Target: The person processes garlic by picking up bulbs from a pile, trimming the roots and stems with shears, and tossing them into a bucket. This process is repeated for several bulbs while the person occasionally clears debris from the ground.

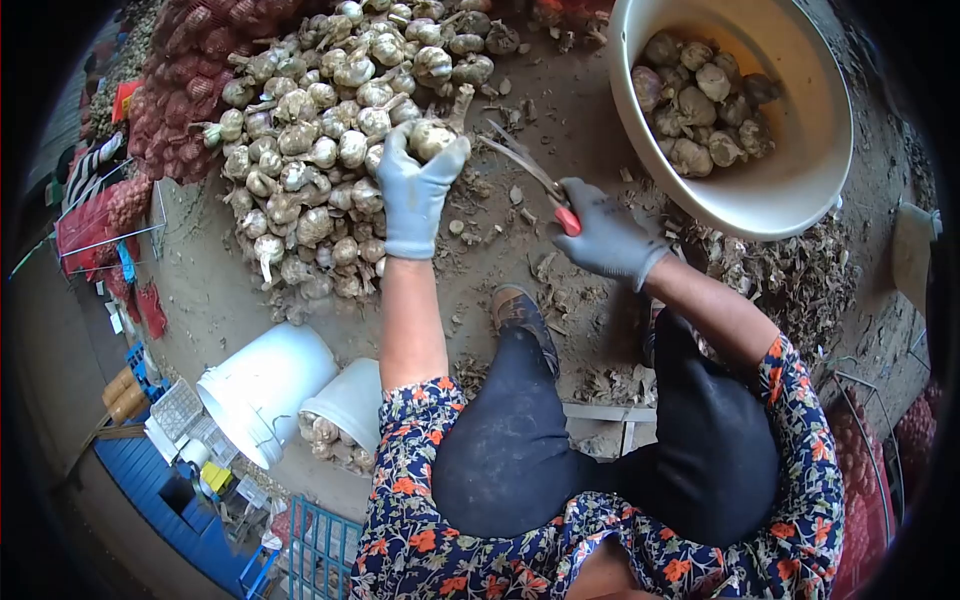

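Note:
My left hand (415,195), in a grey glove, is closed around a garlic bulb (432,139) whose cut-looking stalk points up and to the right. My right hand (608,235), also gloved, grips scissors (530,165) with a red handle. The blades are parted and point up-left toward the bulb, a short way from it. Beside and beyond my left hand lies a large heap of garlic bulbs (320,150) on the dirt floor. A pale tub (740,200) at the upper right, near my right hand, holds several garlic bulbs (705,100).
Red mesh sacks (190,95) of bulbs stand behind the heap at the left. A white bucket (270,385) and a smaller tipped bucket (350,400) with garlic lie at the lower left. Dry trimmings (770,275) cover the ground below the tub. My shoe (522,315) rests between the hands.

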A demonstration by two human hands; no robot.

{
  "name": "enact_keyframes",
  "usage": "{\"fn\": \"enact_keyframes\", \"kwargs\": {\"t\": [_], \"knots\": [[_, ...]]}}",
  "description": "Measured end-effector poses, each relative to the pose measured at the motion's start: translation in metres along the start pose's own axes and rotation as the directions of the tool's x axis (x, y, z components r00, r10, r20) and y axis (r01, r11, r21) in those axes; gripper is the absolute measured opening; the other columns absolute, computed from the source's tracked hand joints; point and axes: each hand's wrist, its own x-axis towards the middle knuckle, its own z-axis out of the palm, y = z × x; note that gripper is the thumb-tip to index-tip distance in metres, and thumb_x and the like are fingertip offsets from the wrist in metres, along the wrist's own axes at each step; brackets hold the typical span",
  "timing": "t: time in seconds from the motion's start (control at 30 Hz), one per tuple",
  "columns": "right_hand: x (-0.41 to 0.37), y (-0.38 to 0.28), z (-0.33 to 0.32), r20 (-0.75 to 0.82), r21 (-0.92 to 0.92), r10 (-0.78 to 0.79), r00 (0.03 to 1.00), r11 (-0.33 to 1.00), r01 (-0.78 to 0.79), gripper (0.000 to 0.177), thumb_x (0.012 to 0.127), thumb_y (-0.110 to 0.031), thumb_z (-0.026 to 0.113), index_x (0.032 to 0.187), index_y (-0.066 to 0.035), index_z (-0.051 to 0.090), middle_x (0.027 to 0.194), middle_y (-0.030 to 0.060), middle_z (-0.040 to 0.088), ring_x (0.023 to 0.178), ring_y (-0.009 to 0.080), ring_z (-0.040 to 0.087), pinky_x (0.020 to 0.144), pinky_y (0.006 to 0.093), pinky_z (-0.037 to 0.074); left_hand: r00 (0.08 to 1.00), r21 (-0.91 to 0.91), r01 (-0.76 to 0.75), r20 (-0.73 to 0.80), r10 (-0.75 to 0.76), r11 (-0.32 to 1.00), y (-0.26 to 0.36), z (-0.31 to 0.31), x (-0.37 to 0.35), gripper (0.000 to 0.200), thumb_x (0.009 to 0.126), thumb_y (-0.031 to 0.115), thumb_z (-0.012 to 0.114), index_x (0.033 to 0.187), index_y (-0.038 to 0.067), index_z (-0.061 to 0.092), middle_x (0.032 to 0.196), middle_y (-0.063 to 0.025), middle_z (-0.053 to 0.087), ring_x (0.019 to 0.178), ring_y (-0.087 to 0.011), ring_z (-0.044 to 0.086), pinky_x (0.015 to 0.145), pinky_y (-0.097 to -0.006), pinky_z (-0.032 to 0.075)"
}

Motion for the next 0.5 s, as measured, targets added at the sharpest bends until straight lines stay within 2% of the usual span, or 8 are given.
{"fn": "enact_keyframes", "kwargs": {"t": [0.07, 0.13, 0.17, 0.3, 0.37, 0.4, 0.43, 0.5], "knots": [[0.005, -0.008, -0.004, 0.013, 0.003, -0.001, 1.0, 1.0, 0.001, 0.038, 0.082, -0.027, 0.062, 0.106, -0.002, 0.047, 0.101, 0.0228, 0.054, 0.098, 0.0369, 0.056, 0.081, 0.0418, 0.044, 1.0, -0.044, -0.012, 0.025, 0.013, 0.999, 0.005, 0.001, -0.014, 0.04, 0.07, 0.016, 0.083, 0.097, -0.002, 0.059, 0.084, 0.0015, 0.058, 0.072, -0.006, 0.052, 0.068, -0.0212, 0.047], [0.01, -0.012, -0.006, 0.064, 0.085, -0.107, 0.992, 0.991, 0.102, 0.042, 0.079, -0.027, 0.064, 0.105, 0.0, 0.048, 0.099, 0.0259, 0.059, 0.095, 0.0412, 0.059, 0.082, 0.0448, 0.046, 0.997, -0.047, -0.035, 0.061, 0.037, 0.998, 0.007, 0.001, -0.021, 0.043, 0.071, 0.016, 0.083, 0.102, -0.003, 0.059, 0.085, 0.0012, 0.058, 0.073, -0.0058, 0.052, 0.069, -0.0212, 0.048], [0.01, -0.019, -0.012, 0.176, 0.113, -0.034, 0.984, 0.993, 0.014, 0.042, 0.079, -0.029, 0.065, 0.104, 0.001, 0.048, 0.094, 0.0251, 0.059, 0.091, 0.04, 0.061, 0.079, 0.0443, 0.047, 0.996, -0.038, -0.037, 0.082, 0.04, 0.999, 0.006, 0.0, -0.023, 0.049, 0.07, 0.017, 0.084, 0.107, -0.003, 0.058, 0.088, 0.0007, 0.058, 0.074, -0.0063, 0.053, 0.069, -0.0211, 0.048], [0.001, -0.016, -0.014, 0.2, 0.058, -0.055, 0.978, 0.997, 0.045, 0.038, 0.08, -0.03, 0.064, 0.1, -0.001, 0.049, 0.089, 0.0243, 0.06, 0.087, 0.0388, 0.062, 0.075, 0.0445, 0.047, 0.996, -0.093, -0.055, 0.071, 0.062, 0.994, 0.009, 0.0, -0.029, 0.052, 0.069, 0.018, 0.085, 0.108, -0.002, 0.058, 0.091, -0.0006, 0.058, 0.077, -0.0071, 0.053, 0.072, -0.0215, 0.048], [-0.007, -0.008, -0.014, 0.197, 0.143, 0.071, 0.978, 0.985, -0.101, 0.034, 0.082, -0.029, 0.062, 0.097, -0.002, 0.049, 0.086, 0.0235, 0.06, 0.086, 0.039, 0.061, 0.074, 0.0447, 0.047, 0.991, -0.352, 0.117, 0.109, -0.084, 0.929, 0.016, -0.001, -0.035, 0.055, 0.067, 0.021, 0.086, 0.108, -0.001, 0.057, 0.092, -0.0017, 0.059, 0.08, -0.0091, 0.055, 0.074, -0.0233, 0.048], [-0.009, -0.006, -0.014, 0.201, 0.139, 0.066, 0.977, 0.986, -0.095, 0.034, 0.082, -0.029, 0.062, 0.097, -0.002, 0.049, 0.086, 0.0235, 0.06, 0.086, 0.039, 0.061, 0.074, 0.0447, 0.047, 0.991, -0.354, 0.113, 0.101, -0.082, 0.928, 0.016, -0.007, -0.032, 0.055, 0.067, 0.021, 0.086, 0.108, -0.001, 0.057, 0.092, -0.0017, 0.059, 0.08, -0.0091, 0.055, 0.074, -0.0233, 0.048], [-0.014, -0.005, -0.014, 0.144, 0.107, 0.111, 0.983, 0.986, -0.127, 0.032, 0.082, -0.028, 0.062, 0.097, -0.003, 0.049, 0.086, 0.0233, 0.06, 0.085, 0.0393, 0.061, 0.073, 0.0444, 0.047, 0.994, -0.009, -0.04, 0.102, 0.041, 0.999, 0.015, -0.014, -0.029, 0.063, 0.067, 0.023, 0.087, 0.114, -0.001, 0.054, 0.098, -0.005, 0.059, 0.088, -0.0107, 0.056, 0.079, -0.0246, 0.048], [-0.019, -0.011, -0.021, 0.127, -0.007, 0.164, 0.978, 0.986, -0.164, 0.031, 0.084, -0.028, 0.06, 0.096, -0.002, 0.048, 0.089, 0.0231, 0.06, 0.087, 0.0389, 0.06, 0.075, 0.0439, 0.047, 0.939, 0.556, -0.341, 0.169, 0.299, 0.758, 0.009, -0.021, -0.025, 0.082, 0.061, 0.039, 0.089, 0.121, -0.003, 0.05, 0.106, -0.0085, 0.06, 0.098, -0.0146, 0.057, 0.087, -0.0285, 0.048]]}}
